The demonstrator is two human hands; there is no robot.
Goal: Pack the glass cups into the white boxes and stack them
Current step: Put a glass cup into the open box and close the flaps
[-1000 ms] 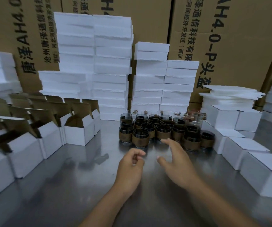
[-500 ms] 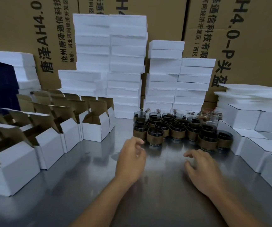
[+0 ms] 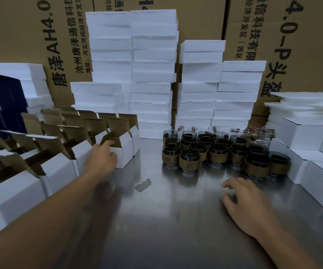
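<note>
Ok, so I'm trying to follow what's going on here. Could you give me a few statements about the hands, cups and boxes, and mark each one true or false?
1. The left hand reaches to an open white box. True.
2. The right hand holds a cup. False: it holds nothing and is over the metal table, apart from the glass cups.
3. The glass cups stand grouped together on the table, many with brown sleeves. True.
4. Every white box in view is closed. False: the left-side boxes have their flaps standing open; the closed boxes sit at the right.
</note>
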